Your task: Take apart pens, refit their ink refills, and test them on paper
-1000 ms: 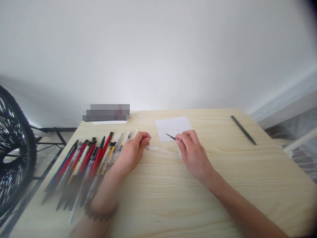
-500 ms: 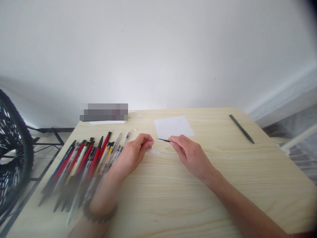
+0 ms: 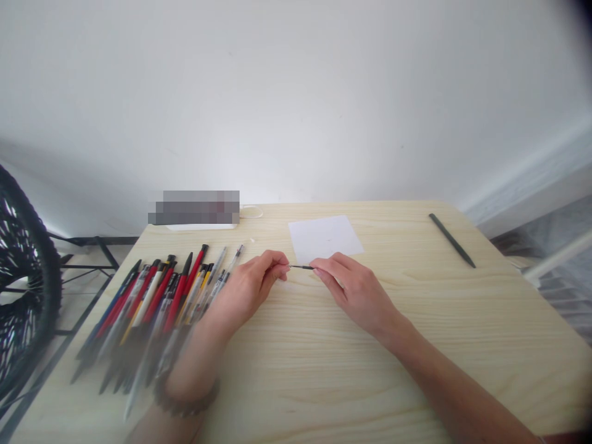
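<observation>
Over the middle of the table, my right hand (image 3: 354, 283) pinches a thin dark pen refill (image 3: 304, 267). Its narrow tip points left and reaches the fingertips of my left hand (image 3: 259, 280). The thumb and forefinger of my left hand are pressed together around something tiny at the refill's tip, too small to make out. Most of the refill is hidden inside my right hand. Just behind the hands lies a white sheet of paper (image 3: 324, 237), partly covered by my right fingers.
Many red, black, white and clear pens (image 3: 157, 296) lie in a pile left of my left arm. A dark flat stick (image 3: 452, 240) rests at the right. At the back left is a blurred-out box-like object (image 3: 197, 209). A black woven chair (image 3: 28, 290) stands beyond the left edge.
The refill's tip has come left to meet my left fingertips; a gap lay between them before. A clear strip under my left fingers no longer shows.
</observation>
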Demonstrator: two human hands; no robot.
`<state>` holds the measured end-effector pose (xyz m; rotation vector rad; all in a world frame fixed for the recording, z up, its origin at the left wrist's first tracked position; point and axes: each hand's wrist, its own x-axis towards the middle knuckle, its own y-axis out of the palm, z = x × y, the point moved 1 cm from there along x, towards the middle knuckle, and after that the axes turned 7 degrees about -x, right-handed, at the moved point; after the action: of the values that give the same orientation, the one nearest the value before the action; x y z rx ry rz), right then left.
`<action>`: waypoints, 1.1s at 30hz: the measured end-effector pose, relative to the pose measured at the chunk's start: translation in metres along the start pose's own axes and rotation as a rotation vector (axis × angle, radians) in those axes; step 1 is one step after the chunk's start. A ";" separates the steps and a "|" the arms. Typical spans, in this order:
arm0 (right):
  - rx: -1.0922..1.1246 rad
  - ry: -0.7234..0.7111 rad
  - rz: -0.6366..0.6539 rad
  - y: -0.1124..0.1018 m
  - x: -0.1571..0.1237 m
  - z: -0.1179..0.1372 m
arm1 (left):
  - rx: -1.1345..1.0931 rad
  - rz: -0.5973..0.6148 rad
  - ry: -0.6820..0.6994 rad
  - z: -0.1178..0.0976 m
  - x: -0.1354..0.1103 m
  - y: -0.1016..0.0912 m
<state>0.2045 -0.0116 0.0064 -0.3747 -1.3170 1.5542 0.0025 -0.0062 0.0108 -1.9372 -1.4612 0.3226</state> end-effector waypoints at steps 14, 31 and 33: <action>0.182 -0.051 -0.052 0.003 -0.001 0.004 | -0.277 -0.075 -0.039 0.006 -0.001 0.007; 0.249 -0.029 -0.061 0.003 -0.001 0.004 | -0.514 -0.055 -0.186 0.000 -0.001 0.006; 0.269 -0.033 -0.057 0.003 -0.001 0.004 | -0.559 -0.052 -0.194 -0.001 -0.001 0.007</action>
<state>0.1997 -0.0142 0.0048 -0.1419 -1.1150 1.6693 0.0073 -0.0087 0.0068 -2.3444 -1.8738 0.0789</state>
